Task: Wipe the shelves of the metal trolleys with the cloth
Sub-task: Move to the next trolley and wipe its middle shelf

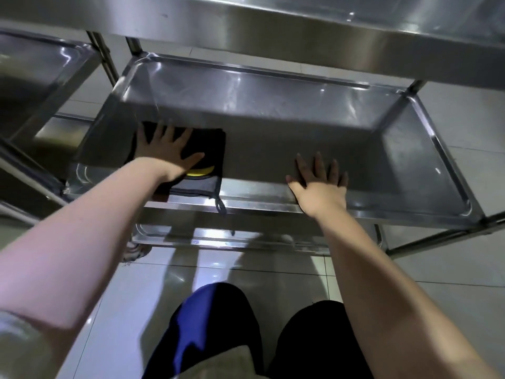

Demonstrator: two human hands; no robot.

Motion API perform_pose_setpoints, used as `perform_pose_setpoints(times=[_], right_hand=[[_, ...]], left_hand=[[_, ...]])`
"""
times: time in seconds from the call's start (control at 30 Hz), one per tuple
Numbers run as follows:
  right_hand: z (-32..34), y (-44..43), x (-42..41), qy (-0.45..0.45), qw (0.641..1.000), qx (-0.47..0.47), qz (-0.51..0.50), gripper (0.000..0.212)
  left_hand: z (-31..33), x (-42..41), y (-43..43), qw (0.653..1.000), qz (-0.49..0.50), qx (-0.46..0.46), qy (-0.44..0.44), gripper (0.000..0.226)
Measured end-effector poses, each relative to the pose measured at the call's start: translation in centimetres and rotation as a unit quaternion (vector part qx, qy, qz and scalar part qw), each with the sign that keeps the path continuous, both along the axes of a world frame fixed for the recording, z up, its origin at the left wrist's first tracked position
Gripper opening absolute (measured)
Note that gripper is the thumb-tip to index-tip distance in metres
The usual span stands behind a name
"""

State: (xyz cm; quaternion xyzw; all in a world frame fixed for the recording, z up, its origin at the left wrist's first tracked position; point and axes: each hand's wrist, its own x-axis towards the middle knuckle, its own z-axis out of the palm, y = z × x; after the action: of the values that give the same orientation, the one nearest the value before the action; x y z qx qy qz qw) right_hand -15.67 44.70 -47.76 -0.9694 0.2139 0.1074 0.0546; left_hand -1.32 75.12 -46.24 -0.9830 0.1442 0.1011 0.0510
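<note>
The cloth (209,149) lies flat on the middle shelf (300,127) of the trolley, at the shelf's near left corner. The cloth is dark, with a yellow patch and a grey near edge. Its hanging loop (220,205) drapes over the shelf's near rim.

The left hand (166,151) presses palm-down on the cloth, fingers straight and spread, thumb pointing right.

The right hand (319,184) rests palm-down on bare metal just inside the near rim, right of the cloth and apart from it. Its fingers are straight and slightly spread.

The top shelf (273,28) overhangs the far side. The bottom shelf (213,237) shows below the near rim. A second trolley (35,75) stands to the left on the tiled floor (464,170).
</note>
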Motion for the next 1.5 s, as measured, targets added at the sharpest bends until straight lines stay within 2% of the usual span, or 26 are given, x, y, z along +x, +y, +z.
perform_pose_setpoints(times=[0.1, 0.27, 0.33, 0.6, 0.7, 0.83, 0.9, 1.2, 1.33, 1.4, 1.5], right_hand=[[0.1, 0.1, 0.3, 0.008, 1.0, -0.001, 0.0, 0.063], [0.3, -0.3, 0.5, 0.007, 1.0, 0.009, -0.005, 0.061], [0.3, -0.5, 0.2, 0.0, 1.0, 0.02, -0.007, 0.06], [1.1, -0.3, 0.4, 0.024, 0.999, 0.037, -0.021, 0.066], [2.0, 1.7, 2.0, 0.057, 0.994, 0.074, -0.061, 0.064], [2.2, 9.2, 4.6, 0.056, 0.995, 0.074, 0.024, 0.057], [1.8, 11.2, 5.0, 0.053, 0.997, 0.058, 0.024, 0.055], [1.5, 11.3, 4.6, 0.048, 0.998, 0.05, 0.008, 0.055], [1.5, 11.1, 4.3, 0.037, 0.998, 0.053, 0.013, 0.056], [1.4, 11.4, 4.4, 0.033, 0.998, 0.051, 0.013, 0.055], [1.4, 11.9, 4.4, 0.037, 0.998, 0.039, 0.015, 0.055]], left_hand=[[-0.4, -1.4, -4.3, 0.999, 0.025, -0.036, 0.002, 0.069], [-0.6, -7.7, -13.3, 0.994, -0.078, -0.081, 0.002, 0.071], [-0.6, -9.0, -13.9, 0.993, -0.081, -0.082, 0.011, 0.074], [0.8, -3.8, -0.1, 0.996, 0.078, -0.034, 0.04, 0.079], [0.8, -3.5, 0.7, 0.995, 0.081, -0.039, 0.034, 0.076], [1.0, -4.0, 0.3, 0.996, 0.074, -0.045, 0.032, 0.081], [1.2, -4.1, 0.5, 0.996, 0.069, -0.049, 0.033, 0.088], [0.9, -6.5, -3.0, 0.997, 0.032, -0.052, 0.054, 0.097], [1.2, -5.1, 2.9, 0.995, 0.053, -0.069, 0.05, 0.095], [1.5, -4.3, 6.8, 0.993, 0.095, -0.053, 0.051, 0.094], [1.6, -4.2, 9.0, 0.994, 0.099, -0.024, 0.049, 0.091]])
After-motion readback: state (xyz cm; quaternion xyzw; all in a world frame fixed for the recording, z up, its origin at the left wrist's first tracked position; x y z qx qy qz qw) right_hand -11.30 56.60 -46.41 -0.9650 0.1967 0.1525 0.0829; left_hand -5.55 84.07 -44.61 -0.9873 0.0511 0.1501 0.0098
